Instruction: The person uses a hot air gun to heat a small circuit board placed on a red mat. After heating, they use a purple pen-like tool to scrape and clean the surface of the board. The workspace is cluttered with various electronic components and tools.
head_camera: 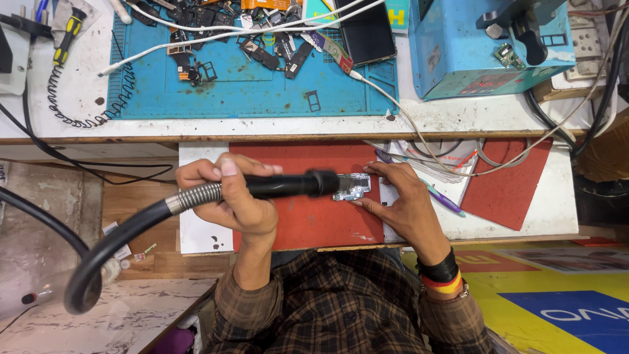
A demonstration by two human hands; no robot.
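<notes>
My left hand (237,200) is closed around a black tool handle (282,185) with a ribbed metal collar and a thick black hose (111,246) looping down to the left. The tool's nozzle tip (324,183) points right, right at a small silver circuit board (352,187). My right hand (401,196) pins that board by its right edge with the fingertips, against a red mat (314,226) on a pull-out shelf. Black and striped bands circle my right wrist.
On the bench above lie a blue work mat (262,88) strewn with several phone parts, a dark phone (367,33), a blue machine (485,46), a yellow-handled screwdriver (67,34) and white cables. A purple pen (442,198) and papers sit right of my hand.
</notes>
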